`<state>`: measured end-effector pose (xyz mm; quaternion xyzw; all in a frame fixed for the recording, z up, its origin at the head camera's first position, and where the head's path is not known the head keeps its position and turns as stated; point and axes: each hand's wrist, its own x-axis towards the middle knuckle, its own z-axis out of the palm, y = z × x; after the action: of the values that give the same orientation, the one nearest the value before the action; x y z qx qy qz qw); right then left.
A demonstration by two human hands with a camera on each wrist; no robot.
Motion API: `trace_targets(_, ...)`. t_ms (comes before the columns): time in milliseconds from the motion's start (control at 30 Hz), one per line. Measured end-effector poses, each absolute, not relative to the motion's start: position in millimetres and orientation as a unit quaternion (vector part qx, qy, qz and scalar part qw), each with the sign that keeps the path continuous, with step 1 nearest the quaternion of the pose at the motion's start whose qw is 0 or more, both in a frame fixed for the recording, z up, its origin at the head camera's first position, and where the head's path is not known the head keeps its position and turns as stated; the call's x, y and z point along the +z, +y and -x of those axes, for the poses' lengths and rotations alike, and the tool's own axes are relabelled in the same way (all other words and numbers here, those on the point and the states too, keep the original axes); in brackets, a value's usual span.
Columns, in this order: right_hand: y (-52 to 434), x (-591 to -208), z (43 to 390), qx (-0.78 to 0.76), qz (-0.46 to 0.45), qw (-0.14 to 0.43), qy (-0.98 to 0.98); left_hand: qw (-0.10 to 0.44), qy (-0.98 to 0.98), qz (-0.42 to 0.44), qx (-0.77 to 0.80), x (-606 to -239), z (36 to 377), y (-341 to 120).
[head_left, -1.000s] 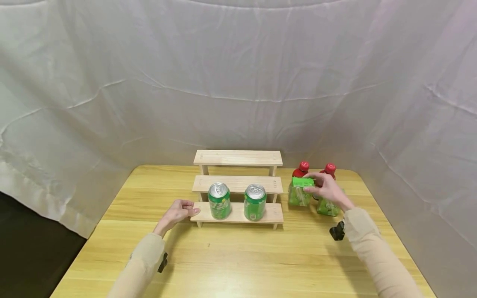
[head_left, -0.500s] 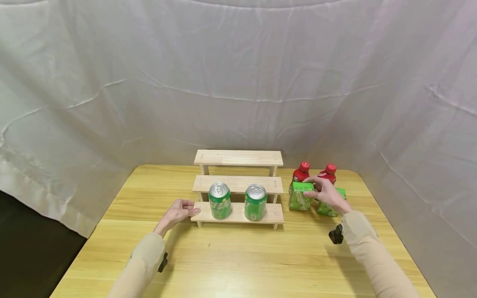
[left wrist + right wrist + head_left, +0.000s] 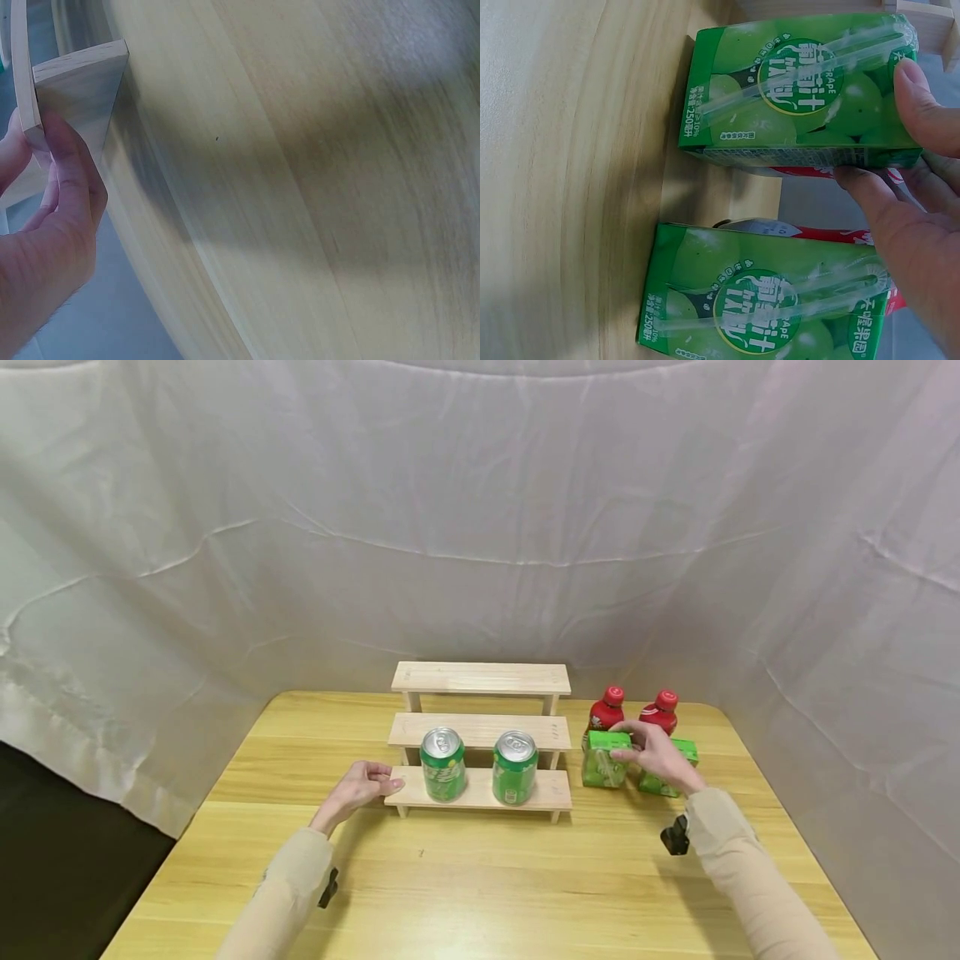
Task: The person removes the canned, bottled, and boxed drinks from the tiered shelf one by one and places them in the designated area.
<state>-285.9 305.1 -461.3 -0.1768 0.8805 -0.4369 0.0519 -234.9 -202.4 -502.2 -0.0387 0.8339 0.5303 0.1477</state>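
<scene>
My left hand [image 3: 358, 791] pinches the left end of the lowest step of a three-tier wooden display stand [image 3: 480, 787], thumb above and fingers below. In the left wrist view that board [image 3: 24, 82] runs between thumb and fingers. At the right, my right hand [image 3: 658, 753] holds a green grape juice box [image 3: 604, 767] by its top end, a straw fixed to its front. A second juice box [image 3: 761, 300] stands beside it, partly behind the hand in the head view. Two green soda cans, one left [image 3: 443, 764] and one right [image 3: 514, 768], stand upright on the lowest step.
Two red-capped bottles, one left [image 3: 607, 710] and one right [image 3: 660, 712], stand behind the juice boxes. The stand's middle [image 3: 480, 731] and top [image 3: 480, 677] steps rise toward the back. Grey cloth [image 3: 480, 527] hangs around the wooden table [image 3: 465, 885].
My right hand has lowered the juice box slightly toward the table, in front of the left bottle, uncovering more of both bottles. My left hand has stayed on the stand.
</scene>
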Motion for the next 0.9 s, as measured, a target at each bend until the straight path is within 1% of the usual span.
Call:
trace_targets(267,303.1,-463.1,283.0,-0.433,0.162,0.052,0.885,0.151,0.833,0.036,0.531,-500.0,233.9,-201.4)
trace_targets(633,305.7,-459.0,279.1,-0.451,0.159,0.083,0.874,0.147,0.833,0.032,0.532,-502.7,234.3,-202.7)
trace_targets(900,306.4,-458.4,279.1,-0.454,0.159,0.085,0.873,0.148,0.835,0.028,0.53,-501.5,234.0,-202.2)
